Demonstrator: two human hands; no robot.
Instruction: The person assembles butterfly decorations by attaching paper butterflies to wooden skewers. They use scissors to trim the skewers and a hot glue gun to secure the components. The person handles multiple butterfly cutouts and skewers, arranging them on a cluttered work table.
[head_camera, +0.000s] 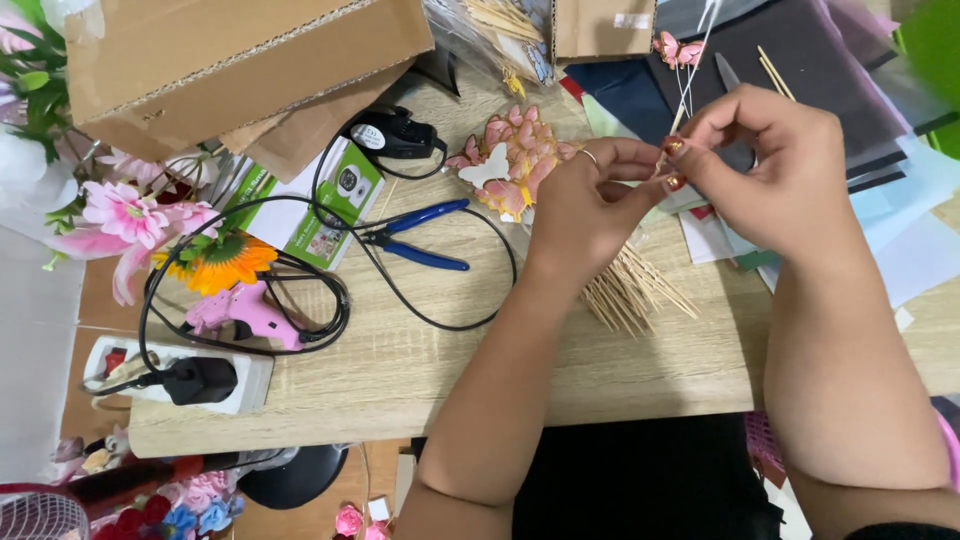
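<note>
Nearest the lens, two forearms rising over the desk (420, 380) edge to meet above a heap of thin wooden skewers (635, 290). Left hand (580, 205) pinched narrow, fingertips closed on a thin white stick (688, 85) near its lower end; right hand (775, 165) pinched on the same stick just beside it, thumb and forefinger touching the left fingertips. Stick held upright-tilted, topped by a small pink paper butterfly (678, 50) well above the fingers. Risk, as a judgement: too hard a squeeze or a twist between two close grips likely to bend or snap so slender a stick, or to shake the butterfly loose. Pile of pink and white butterflies (510, 160) just left of the left hand, easily scattered by a sweep of the wrist. Blue-handled pliers (420, 235) and a looping black cable (330, 250) further left, prone to snag a sleeveless arm moving that way. Pink glue gun (240, 310) near the power strip (180, 375), well apart. Coloured paper sheets (900, 230) crowding the right; cardboard box (240, 60) closing off the back left. Freest room: bare wood between the forearms and the near edge.
</note>
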